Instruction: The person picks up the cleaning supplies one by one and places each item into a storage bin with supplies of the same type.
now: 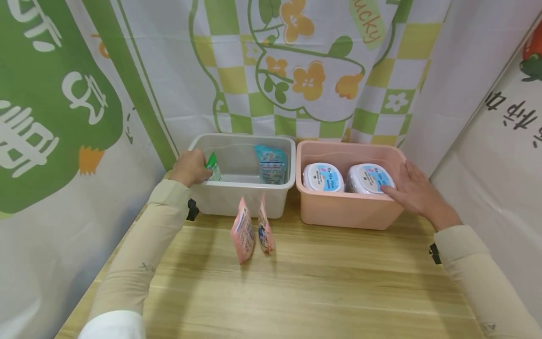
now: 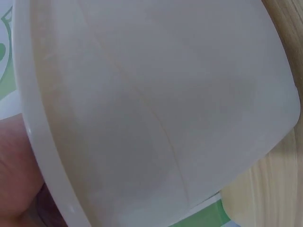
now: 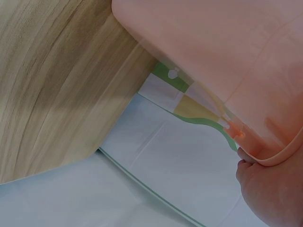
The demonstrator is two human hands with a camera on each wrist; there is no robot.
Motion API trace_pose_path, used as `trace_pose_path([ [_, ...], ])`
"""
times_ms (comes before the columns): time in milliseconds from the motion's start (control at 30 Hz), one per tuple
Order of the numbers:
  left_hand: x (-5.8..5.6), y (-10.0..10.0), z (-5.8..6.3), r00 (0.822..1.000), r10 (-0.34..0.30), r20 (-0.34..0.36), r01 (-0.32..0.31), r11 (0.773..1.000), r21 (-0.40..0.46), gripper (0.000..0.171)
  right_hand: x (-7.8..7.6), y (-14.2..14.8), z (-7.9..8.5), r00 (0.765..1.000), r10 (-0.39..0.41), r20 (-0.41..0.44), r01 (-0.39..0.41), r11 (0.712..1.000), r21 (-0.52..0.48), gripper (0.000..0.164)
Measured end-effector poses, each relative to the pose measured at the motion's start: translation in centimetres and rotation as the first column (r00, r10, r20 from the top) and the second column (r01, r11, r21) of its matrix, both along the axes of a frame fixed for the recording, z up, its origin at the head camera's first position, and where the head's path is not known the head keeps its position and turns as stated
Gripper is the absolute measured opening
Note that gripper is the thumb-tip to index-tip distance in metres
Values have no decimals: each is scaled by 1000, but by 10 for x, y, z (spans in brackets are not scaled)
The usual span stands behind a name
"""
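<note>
From where I stand, the two slim pink pouches look the likeliest trouble. They stand on edge on the wooden table, just below the center of the frame, close in front of the gray bin. If that bin gets pulled toward the bottom of the frame, its front wall could knock them flat. The bins' rims sit so near each other, around the middle of the frame, that a sideways push on either one could bump its neighbor. Inside the gray bin, a tilt could slide the blue pouch out of its right end. In the pink bin, right of center, the two white tubs sit with their lids near rim height, and a hard tip might shift them.

As for the hands, they are well apart. The left hand bends over the gray bin's left rim, its fingers beside the green packet; I can't tell whether they pinch the packet or only the rim. The right hand grips the pink bin's right end, fingers along the rim, thumb stretched over the front corner toward the nearer lid; whether it touches that lid, I can't say.
</note>
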State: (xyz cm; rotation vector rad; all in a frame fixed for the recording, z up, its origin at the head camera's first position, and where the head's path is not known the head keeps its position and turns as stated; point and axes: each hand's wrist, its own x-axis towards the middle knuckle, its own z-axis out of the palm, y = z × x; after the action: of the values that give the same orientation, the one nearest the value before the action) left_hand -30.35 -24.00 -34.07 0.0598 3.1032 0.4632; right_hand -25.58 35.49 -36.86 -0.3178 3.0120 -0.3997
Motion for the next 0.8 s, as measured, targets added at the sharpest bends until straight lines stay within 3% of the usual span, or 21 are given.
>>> trace_pose_path([
  [233,5,-2,5,1000,-14,19,14,1000,13,44,0,0,0,1000,-1,4,1,1000,-5,108],
  [567,20,-2,28,999,-20,-36,22,998,62,40,1,-1,0,1000,-5,12,5,1000,-11,109],
  [800,29,-4,41,991,-57,-119,60,998,20,49,0,0,-1,1000,-1,2,1,1000,-13,109],
])
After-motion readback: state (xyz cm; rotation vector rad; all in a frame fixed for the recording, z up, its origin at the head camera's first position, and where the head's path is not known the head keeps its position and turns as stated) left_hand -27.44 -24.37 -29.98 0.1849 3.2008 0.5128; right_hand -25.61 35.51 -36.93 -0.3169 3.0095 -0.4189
